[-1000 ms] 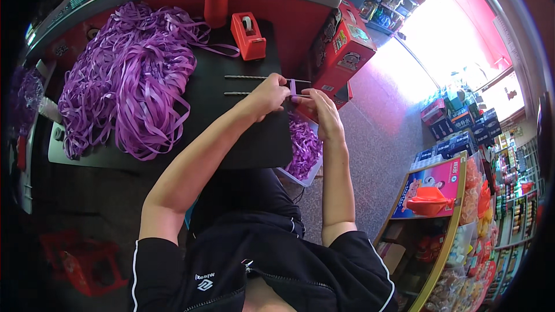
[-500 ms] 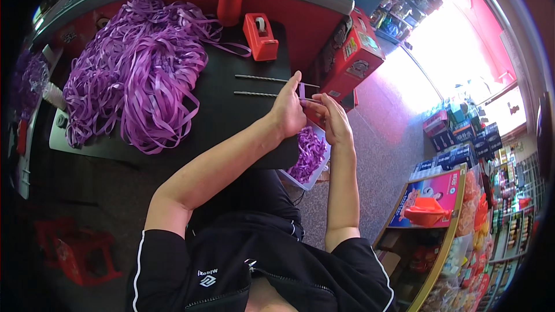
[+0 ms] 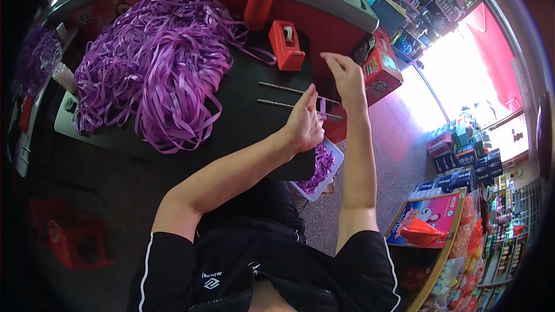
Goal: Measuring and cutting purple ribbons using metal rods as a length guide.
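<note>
Two thin twisted metal rods lie side by side, reaching past the right edge of the black table. A purple ribbon loops around both near their right ends. My left hand is at the rods with the thumb up and the other fingers curled at the ribbon, which it seems to hold; the fingertips are partly hidden. My right hand is raised above and right of the rods, thumb and fingers drawn together toward the left. Whatever it pinches cannot be made out. A large heap of purple ribbon covers the table's left part.
A red tape dispenser and a red tumbler stand behind the rods. Below the table's right edge, a white bin holds purple ribbon pieces. A red box stands at the right, and a red stool at lower left.
My right hand has left the left hand's side and risen up and away, over the rods. My left hand stays at the ribbon. The whole view has shifted slightly.
</note>
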{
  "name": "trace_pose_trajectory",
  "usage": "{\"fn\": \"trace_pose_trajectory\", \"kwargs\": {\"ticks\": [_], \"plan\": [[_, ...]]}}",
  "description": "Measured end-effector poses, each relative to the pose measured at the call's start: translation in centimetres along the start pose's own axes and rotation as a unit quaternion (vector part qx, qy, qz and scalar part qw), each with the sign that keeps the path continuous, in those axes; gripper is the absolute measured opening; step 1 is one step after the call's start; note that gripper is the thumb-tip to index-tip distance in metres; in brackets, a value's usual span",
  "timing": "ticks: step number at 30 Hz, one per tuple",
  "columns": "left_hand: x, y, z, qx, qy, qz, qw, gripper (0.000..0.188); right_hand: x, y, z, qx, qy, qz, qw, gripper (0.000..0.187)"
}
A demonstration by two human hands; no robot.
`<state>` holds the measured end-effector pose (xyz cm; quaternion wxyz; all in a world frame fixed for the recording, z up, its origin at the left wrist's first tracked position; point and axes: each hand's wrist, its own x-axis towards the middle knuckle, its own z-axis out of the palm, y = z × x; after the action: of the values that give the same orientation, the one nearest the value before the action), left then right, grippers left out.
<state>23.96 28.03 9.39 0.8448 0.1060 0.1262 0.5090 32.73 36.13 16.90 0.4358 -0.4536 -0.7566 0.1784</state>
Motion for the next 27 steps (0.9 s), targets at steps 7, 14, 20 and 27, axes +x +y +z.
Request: {"fn": "trace_pose_trajectory", "kwargs": {"ticks": [7,14,20,27], "plan": [[-0.2,0.0,0.0,-0.014,-0.006,-0.006,1.0,0.091,9.0,6.5,7.4,0.08,-0.126,0.196,0.969,0.025],[-0.5,0.3,0.2,-0.02,-0.089,0.03,0.995,0.093,10.3,6.2,8.7,0.172,-0.151,0.242,0.943,0.021],[-0.9,0.4,0.7,-0.008,-0.073,0.032,0.997,0.095,8.4,2.9,5.6,0.144,-0.106,0.308,0.934,0.016],[-0.9,0.6,0.6,-0.003,-0.074,0.03,0.997,0.096,6.2,4.0,5.0,0.15,-0.141,0.362,0.909,0.02]]}}
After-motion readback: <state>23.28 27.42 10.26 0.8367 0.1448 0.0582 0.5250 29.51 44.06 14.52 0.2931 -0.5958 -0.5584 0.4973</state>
